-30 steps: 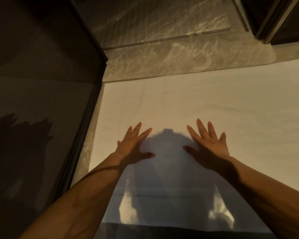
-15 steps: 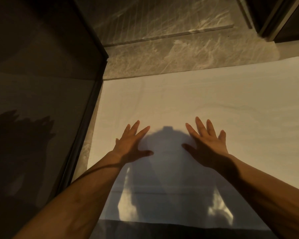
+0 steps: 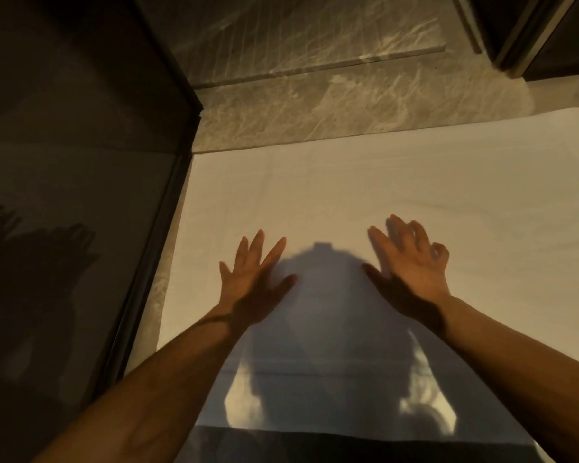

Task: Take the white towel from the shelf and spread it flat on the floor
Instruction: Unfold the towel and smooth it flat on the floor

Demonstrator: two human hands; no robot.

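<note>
The white towel (image 3: 365, 195) lies spread out on the marble floor, filling the middle and right of the view; its far edge runs straight and its left edge lies along the glass panel. My left hand (image 3: 253, 284) rests palm down on it, fingers spread, holding nothing. My right hand (image 3: 410, 265) is a little to the right, over the towel with its fingers apart and slightly curled and lifted, blurred by motion. My own shadow falls on the towel between and below the hands.
A dark glass panel with a black frame (image 3: 168, 202) stands along the left. Bare grey marble floor (image 3: 331, 105) with a low step lies beyond the towel. A dark cabinet or door frame (image 3: 528, 35) stands at the top right.
My right hand has lifted from the towel, its fingers curling up. My left hand stays flat in about the same place. The towel has not shifted.
</note>
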